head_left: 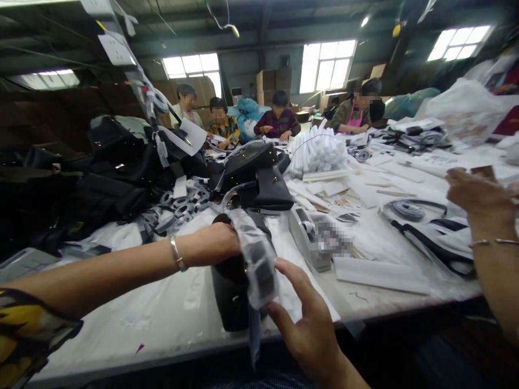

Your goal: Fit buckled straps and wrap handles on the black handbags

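Observation:
A small black handbag [230, 302] stands near the table's front edge. At its top is my left hand [217, 242], curled closed with the fingertips hidden behind a clear-plastic-wrapped bundle. What those fingers grip cannot be made out. The plastic-wrapped bundle [259, 265] looks like a dark strap or handle and hangs over the bag's right side. From the right, my right hand [310, 319] has thumb and fingertips against the bundle's edge, curved around it. A bluish strip dangles below the bundle, past the table edge.
Black handbags [271, 189] stand just behind, with a large pile of bags [117, 156] at left. A grey tray-like holder [310, 237], foam strips [377, 273] and coiled straps [405, 209] lie right. A co-worker's hand [476, 194] is at far right; several people work across the table.

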### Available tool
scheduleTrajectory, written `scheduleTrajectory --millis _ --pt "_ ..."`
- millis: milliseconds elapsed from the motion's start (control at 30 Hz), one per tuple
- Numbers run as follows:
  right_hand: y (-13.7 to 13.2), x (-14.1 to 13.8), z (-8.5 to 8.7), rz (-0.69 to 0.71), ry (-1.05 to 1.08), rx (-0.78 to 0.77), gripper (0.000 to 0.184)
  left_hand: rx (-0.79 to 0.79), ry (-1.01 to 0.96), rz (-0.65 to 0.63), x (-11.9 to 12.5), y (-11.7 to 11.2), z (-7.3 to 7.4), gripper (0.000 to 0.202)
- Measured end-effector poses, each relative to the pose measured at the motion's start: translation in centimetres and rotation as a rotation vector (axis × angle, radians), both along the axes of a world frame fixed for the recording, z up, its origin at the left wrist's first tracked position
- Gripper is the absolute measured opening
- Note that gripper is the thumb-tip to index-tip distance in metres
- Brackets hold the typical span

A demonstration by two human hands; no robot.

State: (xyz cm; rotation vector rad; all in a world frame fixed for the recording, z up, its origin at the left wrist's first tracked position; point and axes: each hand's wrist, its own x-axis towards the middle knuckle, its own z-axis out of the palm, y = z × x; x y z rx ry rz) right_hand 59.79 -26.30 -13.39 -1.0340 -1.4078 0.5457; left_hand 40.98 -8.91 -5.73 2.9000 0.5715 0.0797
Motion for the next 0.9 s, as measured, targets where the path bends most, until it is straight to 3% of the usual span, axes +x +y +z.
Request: scheduleTrajectory --millis 100,167,233,333,400,467,600,733,900 --pt "0.9 -0.7 1.3 0.042 0.002 -0.072 0.058 0.109 0.158 0.116 -0.6 -2.8 1.0 0.026" --pt "1.5 -1.3 1.5 -0.016 0.043 -0.135 0.047 0.176 0.197 0.223 -1.3 -4.3 0.7 0.028" --pt "2.1 -2.0 1.2 -0.076 0.085 -0.174 0.033 0.211 0.191 0.291 -2.5 -5.4 -0.3 0.029" --pt "2.5 -3.3 0.4 -0.05 0.174 -0.201 0.022 0.196 0.165 0.375 -4.6 -6.2 -2.4 0.031" --pt "2.5 -4.4 -0.5 -0.013 0.277 -0.194 0.021 0.121 0.097 0.369 -5.7 -6.5 -3.7 0.033" --pt "2.5 -5.4 -1.5 0.011 0.412 -0.177 0.027 -0.021 -0.027 0.281 -6.3 -6.7 -4.4 0.039" --pt "2.9 -6.8 -3.1 0.06 0.68 -0.182 0.034 -0.383 -0.266 0.122 -5.3 -7.0 -4.8 0.041" --pt "3.0 -7.1 -3.4 0.042 0.763 -0.193 0.037 -0.577 -0.334 0.222 -3.4 -6.6 -5.8 0.038" --pt "2.7 -6.8 -3.1 0.061 0.767 -0.198 0.038 -0.655 -0.271 0.266 -2.2 -5.9 -7.1 0.039"
